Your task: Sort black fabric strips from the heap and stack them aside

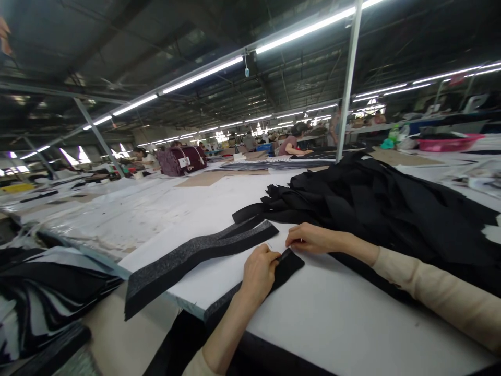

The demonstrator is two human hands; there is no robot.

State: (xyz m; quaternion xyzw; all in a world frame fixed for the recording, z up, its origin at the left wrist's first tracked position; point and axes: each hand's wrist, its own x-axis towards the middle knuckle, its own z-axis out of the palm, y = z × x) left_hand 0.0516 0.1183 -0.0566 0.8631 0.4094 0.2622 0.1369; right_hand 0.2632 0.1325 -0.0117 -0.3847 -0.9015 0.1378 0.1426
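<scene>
Grey-flecked black band lies left of the left hand, whose fingers pinch a second black strip flat on the white table, a close, steady hold. Further right, the right hand rests its fingers beside the strip's end, any grip unclear, before heaped black fabric.

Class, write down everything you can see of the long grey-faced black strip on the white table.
The strip is black fabric with a speckled grey, felt-like face. It lies flat across the white table, its near end overhanging the edge. A plain black band lies against its far half; neither left hand nor right hand touches it.
</scene>
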